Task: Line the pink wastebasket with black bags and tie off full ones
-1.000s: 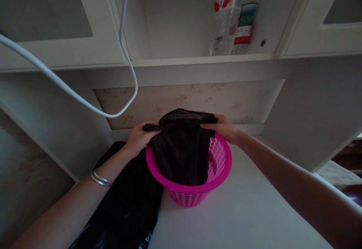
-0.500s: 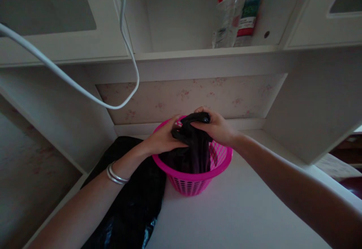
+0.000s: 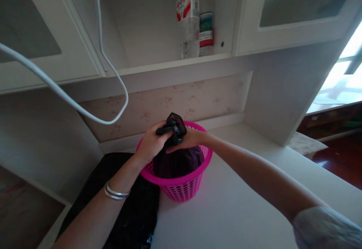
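A pink plastic basket (image 3: 181,190) with a perforated wall stands on the white desk (image 3: 240,211). A black plastic bag (image 3: 177,160) fills its inside, and the bag's top is gathered into a bunch above the rim. My left hand (image 3: 151,143), with thin silver bangles on the wrist, grips that bunch from the left. My right hand (image 3: 190,139) grips it from the right, touching the left hand.
More black plastic sheeting (image 3: 128,203) lies on the desk left of the basket. A white cable (image 3: 93,115) loops down at the left. Two bottles (image 3: 194,22) stand on the open shelf above, between cabinet doors. A bright window (image 3: 339,79) is at right.
The bag's mouth was held spread wide above the basket; my hands came together and bunched it shut. The bag now sits lower in the basket. The view shifted to the right.
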Demonstrator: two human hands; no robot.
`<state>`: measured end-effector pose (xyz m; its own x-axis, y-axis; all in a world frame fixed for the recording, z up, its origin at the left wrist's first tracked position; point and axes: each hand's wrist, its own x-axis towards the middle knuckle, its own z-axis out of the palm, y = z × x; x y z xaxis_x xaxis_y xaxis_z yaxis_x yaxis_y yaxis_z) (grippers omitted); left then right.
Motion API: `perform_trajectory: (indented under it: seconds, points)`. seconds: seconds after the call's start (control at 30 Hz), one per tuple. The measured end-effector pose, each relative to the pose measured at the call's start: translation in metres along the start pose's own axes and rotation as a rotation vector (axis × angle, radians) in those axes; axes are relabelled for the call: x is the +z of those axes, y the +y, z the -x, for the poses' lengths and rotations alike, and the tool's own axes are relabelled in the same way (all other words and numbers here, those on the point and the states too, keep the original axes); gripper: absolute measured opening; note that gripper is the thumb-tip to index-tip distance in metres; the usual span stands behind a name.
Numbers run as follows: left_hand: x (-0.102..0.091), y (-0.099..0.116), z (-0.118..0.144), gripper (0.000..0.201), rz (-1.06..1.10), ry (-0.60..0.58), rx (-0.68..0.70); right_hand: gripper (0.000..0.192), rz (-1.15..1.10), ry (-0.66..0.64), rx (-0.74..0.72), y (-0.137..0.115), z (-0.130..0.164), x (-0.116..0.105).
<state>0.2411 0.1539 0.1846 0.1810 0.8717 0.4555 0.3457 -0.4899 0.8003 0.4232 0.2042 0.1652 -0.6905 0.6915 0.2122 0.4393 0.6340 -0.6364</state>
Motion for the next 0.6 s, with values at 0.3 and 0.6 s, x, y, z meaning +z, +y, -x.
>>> perform_trajectory:
  seconds: [0.3,0.6]
  points:
    - [-0.056,-0.045,0.044,0.062,-0.452,0.086,-0.128,0.036,-0.08,0.056,-0.05,0.002,0.009,0.003]
    - [-0.047,-0.045,0.049,0.055,-0.389,0.147,-0.165,0.019,-0.108,0.12,-0.235,-0.008,-0.006,0.0]
